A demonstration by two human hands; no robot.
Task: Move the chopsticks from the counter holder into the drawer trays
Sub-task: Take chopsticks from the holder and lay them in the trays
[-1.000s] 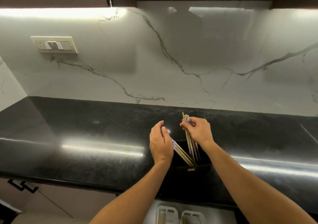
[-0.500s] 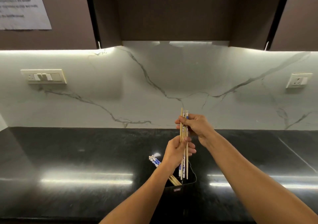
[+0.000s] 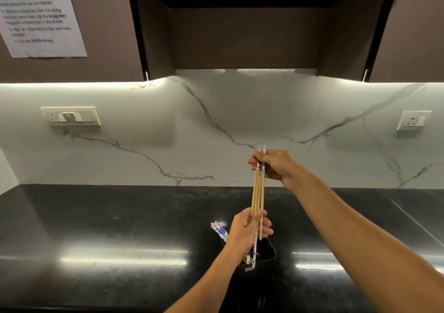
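Observation:
A bundle of chopsticks (image 3: 258, 192), pale wood with blue-patterned white ends, stands almost upright above the black holder (image 3: 269, 252) on the dark counter. My right hand (image 3: 276, 166) grips the bundle near its top. My left hand (image 3: 247, 228) is closed around its lower part, just over the holder's mouth. More chopsticks (image 3: 219, 231) with blue-and-white tops lean out of the holder to the left, behind my left wrist. The drawer and its trays are out of view.
The glossy black counter (image 3: 120, 228) runs the full width under a white marble backsplash. A switch plate (image 3: 70, 116) sits on the wall at left, a socket (image 3: 412, 120) at right. Dark upper cabinets hang overhead, with a printed sheet (image 3: 40, 16) taped at top left.
My right hand has drawn the bundle up out of the holder. My left hand moved from beside the holder onto the bundle's lower part. The view tilted up, so the drawer trays dropped out of sight.

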